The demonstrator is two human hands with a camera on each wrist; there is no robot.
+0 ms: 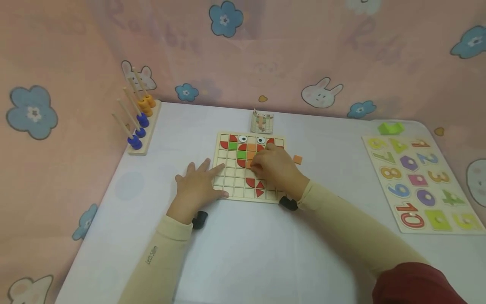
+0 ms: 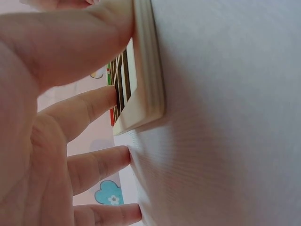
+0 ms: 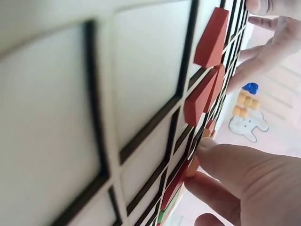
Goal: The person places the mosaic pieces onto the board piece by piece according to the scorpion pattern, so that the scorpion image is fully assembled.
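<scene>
A wooden grid board (image 1: 230,173) lies on the white table, partly filled with coloured tiles. Two eye tiles (image 1: 242,139), green squares (image 1: 233,145), red curved pieces (image 1: 250,182) and a column of orange squares (image 1: 251,147) sit in its cells. My right hand (image 1: 276,165) is over the board's middle, thumb and forefinger pinching an orange square tile (image 3: 193,167) low at the orange column. It covers several cells on the right. My left hand (image 1: 196,184) spreads its fingers at the board's left edge, thumb (image 2: 94,40) and forefinger (image 2: 96,103) touching the board.
One loose orange square (image 1: 298,159) lies right of the board. A picture card (image 1: 262,123) stands behind it. At the back left is a peg stand (image 1: 141,147) with blue and orange beads. A number puzzle (image 1: 387,162) and a green block (image 1: 391,128) are at right.
</scene>
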